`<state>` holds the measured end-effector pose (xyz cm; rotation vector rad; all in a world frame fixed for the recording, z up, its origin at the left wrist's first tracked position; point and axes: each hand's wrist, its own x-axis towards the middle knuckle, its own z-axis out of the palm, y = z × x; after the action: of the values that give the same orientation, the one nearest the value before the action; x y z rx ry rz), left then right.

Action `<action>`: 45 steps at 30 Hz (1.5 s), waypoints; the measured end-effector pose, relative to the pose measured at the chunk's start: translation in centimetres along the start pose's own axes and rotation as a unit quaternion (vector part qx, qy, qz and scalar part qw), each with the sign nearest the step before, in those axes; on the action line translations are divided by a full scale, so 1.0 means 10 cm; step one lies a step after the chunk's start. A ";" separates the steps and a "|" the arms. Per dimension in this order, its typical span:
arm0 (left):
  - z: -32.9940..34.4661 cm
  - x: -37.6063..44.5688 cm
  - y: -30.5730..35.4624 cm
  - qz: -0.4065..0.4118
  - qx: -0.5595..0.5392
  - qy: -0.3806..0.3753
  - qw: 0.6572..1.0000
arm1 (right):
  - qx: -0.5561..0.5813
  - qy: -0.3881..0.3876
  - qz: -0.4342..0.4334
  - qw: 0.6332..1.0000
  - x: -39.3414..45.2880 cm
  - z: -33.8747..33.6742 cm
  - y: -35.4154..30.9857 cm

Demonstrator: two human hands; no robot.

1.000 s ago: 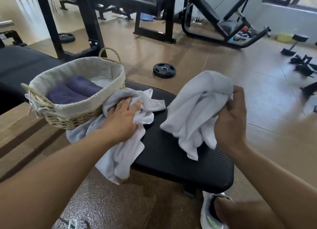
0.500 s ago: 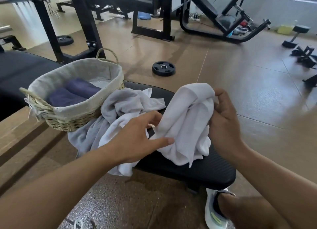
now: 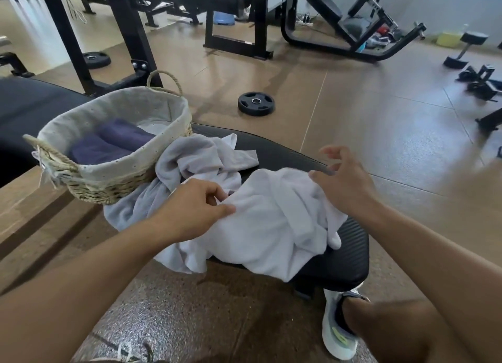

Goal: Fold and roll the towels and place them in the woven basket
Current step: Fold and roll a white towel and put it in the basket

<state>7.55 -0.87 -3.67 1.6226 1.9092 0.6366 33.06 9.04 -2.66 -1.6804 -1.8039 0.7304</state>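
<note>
A crumpled white towel (image 3: 271,227) lies on the black padded bench (image 3: 350,256). My left hand (image 3: 195,208) pinches the towel's left edge between thumb and curled fingers. Over its right side my right hand (image 3: 345,180) has its fingers loosely spread and holds nothing. A grey towel (image 3: 195,156) lies bunched behind the white one, against the woven basket (image 3: 114,189). The basket stands on the bench's left part, lined with pale cloth, and holds two rolled purple towels (image 3: 116,142).
A black weight plate (image 3: 256,104) lies on the tiled floor beyond the bench. Black rack frames (image 3: 127,36) stand behind the basket, and dumbbells (image 3: 461,50) sit at the far right. My white shoe (image 3: 339,330) is below the bench's near end.
The white towel has come down from the air onto the bench. My right hand let go of it and opened. My left hand left the grey towel and took the white towel's edge.
</note>
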 end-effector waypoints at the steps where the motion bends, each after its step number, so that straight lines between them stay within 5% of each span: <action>1: 0.00 0.01 -0.02 -0.003 -0.005 0.003 1.000 | -0.014 -0.007 -0.006 1.000 -0.01 0.01 0.01; 4: -0.09 -0.01 -0.04 -0.033 -0.004 -0.060 0.998 | -0.021 -0.052 -0.046 0.997 -0.08 0.01 -0.02; 8: -0.25 -0.11 -0.09 -0.058 0.142 -0.216 0.964 | -0.094 -0.110 -0.130 0.981 -0.29 -0.02 -0.13; 15: -0.18 -0.16 -0.13 -0.076 0.185 -0.214 0.956 | -0.284 -0.242 -0.268 0.888 -0.48 0.02 -0.17; 22: -0.08 -0.25 -0.12 -0.109 0.243 -0.217 0.939 | -0.233 -0.160 -0.208 0.937 -0.44 0.10 -0.12; 28: -0.03 -0.24 -0.10 -0.096 0.295 -0.197 0.930 | -0.018 -0.057 -0.189 0.980 -0.49 0.08 -0.15; 37: 0.00 -0.26 -0.06 -0.109 0.294 -0.179 0.933 | 0.143 -0.036 -0.235 0.961 -0.64 -0.05 -0.25; 45: 0.04 -0.25 -0.02 -0.073 0.310 -0.136 0.938 | 0.175 0.078 -0.260 0.947 -0.56 -0.24 -0.25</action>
<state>7.97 -3.39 -3.86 1.7807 2.1032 -0.2816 33.38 3.35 0.54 -0.9461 -1.7673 0.6130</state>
